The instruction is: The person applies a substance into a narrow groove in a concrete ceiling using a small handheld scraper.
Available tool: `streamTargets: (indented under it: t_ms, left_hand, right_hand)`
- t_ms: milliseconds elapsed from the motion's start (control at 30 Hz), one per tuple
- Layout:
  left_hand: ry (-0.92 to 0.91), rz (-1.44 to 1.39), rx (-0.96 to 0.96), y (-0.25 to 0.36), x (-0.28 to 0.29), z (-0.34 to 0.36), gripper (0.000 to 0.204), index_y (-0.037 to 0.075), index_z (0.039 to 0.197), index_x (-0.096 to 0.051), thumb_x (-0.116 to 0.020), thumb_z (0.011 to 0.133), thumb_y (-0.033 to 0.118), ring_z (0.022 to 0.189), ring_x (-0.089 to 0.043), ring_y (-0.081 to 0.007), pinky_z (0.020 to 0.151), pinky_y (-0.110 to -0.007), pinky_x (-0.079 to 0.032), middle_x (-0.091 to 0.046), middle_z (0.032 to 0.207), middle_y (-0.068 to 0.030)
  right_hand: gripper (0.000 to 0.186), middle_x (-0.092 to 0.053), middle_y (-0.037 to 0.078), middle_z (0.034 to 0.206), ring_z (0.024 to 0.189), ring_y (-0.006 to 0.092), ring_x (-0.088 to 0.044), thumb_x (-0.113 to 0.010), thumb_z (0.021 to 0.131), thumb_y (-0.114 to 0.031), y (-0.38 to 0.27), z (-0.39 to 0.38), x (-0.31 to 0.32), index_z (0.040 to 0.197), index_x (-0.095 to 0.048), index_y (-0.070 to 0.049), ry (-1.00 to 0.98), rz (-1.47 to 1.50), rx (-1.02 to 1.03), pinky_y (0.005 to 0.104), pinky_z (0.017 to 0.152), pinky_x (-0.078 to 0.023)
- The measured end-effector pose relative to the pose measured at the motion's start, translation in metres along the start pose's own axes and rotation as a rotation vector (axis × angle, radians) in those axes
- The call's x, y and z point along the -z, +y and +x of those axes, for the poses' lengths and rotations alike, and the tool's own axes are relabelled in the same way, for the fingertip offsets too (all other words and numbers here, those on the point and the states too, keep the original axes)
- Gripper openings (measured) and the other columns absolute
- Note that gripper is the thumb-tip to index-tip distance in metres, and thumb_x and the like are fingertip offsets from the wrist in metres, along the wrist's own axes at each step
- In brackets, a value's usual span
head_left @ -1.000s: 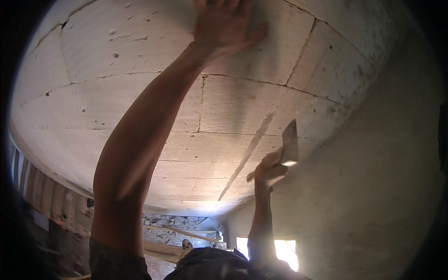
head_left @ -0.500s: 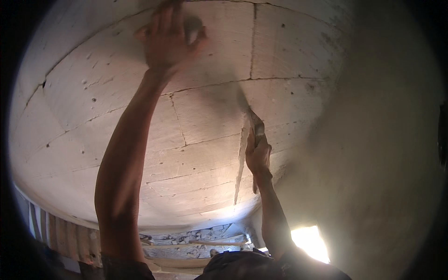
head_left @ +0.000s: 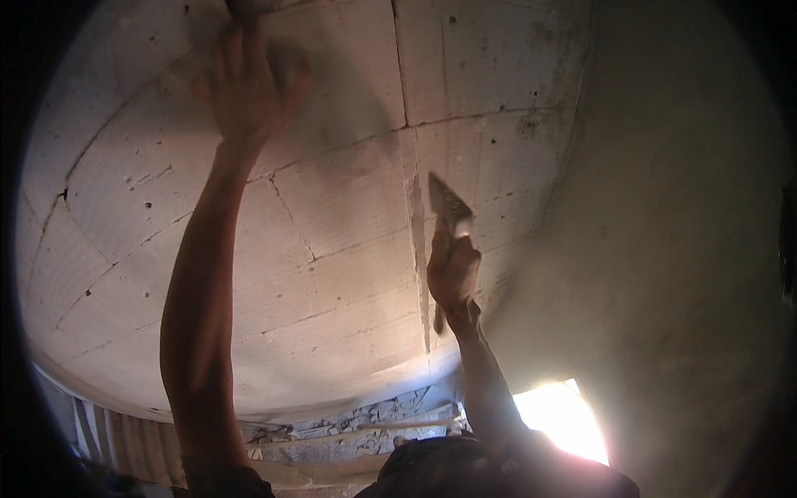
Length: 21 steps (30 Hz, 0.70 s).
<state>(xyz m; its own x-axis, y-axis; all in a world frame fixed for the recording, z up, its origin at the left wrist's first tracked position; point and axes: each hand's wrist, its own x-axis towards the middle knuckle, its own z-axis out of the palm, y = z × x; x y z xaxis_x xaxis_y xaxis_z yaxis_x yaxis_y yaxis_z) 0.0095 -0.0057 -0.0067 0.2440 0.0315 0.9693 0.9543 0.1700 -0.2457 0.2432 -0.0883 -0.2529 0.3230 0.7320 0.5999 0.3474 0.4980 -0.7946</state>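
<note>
Trowel (head_left: pixel 451 204), handle gripped in the right hand (head_left: pixel 454 272), sits just right of the grey strip (head_left: pixel 419 249); the spread left hand (head_left: pixel 246 93), up-left of it, holds nothing visible. Strip looks coated; block joints (head_left: pixel 402 83) above it look unfilled.

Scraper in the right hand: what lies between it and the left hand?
Between the left hand and the scraper, the head view shows pale blockwork, a dark joint and a grey strip.

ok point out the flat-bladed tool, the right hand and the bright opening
Flat-bladed tool (head_left: pixel 447 197): head view, on the middle of its blade.
Right hand (head_left: pixel 453 272): head view, on the middle of the closed hand.
Bright opening (head_left: pixel 564 421): head view, on its glowing centre.
</note>
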Motion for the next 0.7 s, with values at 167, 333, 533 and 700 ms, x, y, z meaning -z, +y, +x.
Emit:
streamTargets:
  t_ms: [167,333,533,700]
  left_hand:
    - [0.062,-0.097,-0.017,0.002,-0.004,0.004,0.076,0.014,0.145,-0.041,-0.062,0.084,0.055,0.129,-0.041,-0.0295,0.093,-0.057,-0.035,-0.043,0.14,-0.0104]
    - [0.091,-0.105,-0.037,-0.006,-0.009,0.007,0.077,0.014,0.145,-0.041,-0.063,0.083,0.056,0.128,-0.041,-0.0293,0.092,-0.057,-0.035,-0.043,0.139,-0.0094]
    - [0.096,-0.089,-0.039,0.003,-0.005,0.007,0.079,0.014,0.146,-0.04,-0.063,0.083,0.055,0.127,-0.041,-0.0295,0.092,-0.058,-0.035,-0.043,0.139,-0.0094]
    - [0.063,-0.135,-0.022,-0.008,-0.006,0.003,0.077,0.012,0.143,-0.043,-0.063,0.082,0.055,0.125,-0.043,-0.0308,0.092,-0.057,-0.037,-0.044,0.137,-0.0115]
  right_hand:
    - [0.034,-0.05,0.014,0.054,0.05,0.0151,-0.054,-0.057,0.099,-0.022,0.01,0.004,-0.014,0.077,-0.058,0.004,0.057,0.051,0.001,0.0357,0.043,-0.038]
    - [0.032,-0.056,0.017,0.059,0.047,0.0202,-0.056,-0.052,0.101,-0.023,0.024,0.019,-0.014,0.081,-0.055,0.003,-0.03,-0.075,0.059,0.0338,0.04,-0.04]
    - [0.03,-0.051,0.013,0.051,0.042,0.0215,-0.054,-0.05,0.101,-0.021,0.043,0.0,-0.017,0.088,-0.054,0.005,0.162,0.167,0.298,0.033,0.039,-0.042]
    - [0.023,-0.064,0.018,0.063,0.051,0.0283,-0.066,-0.051,0.101,-0.019,-0.003,0.01,-0.009,0.103,-0.057,0.003,-0.226,-0.101,-0.114,0.0366,0.044,-0.047]
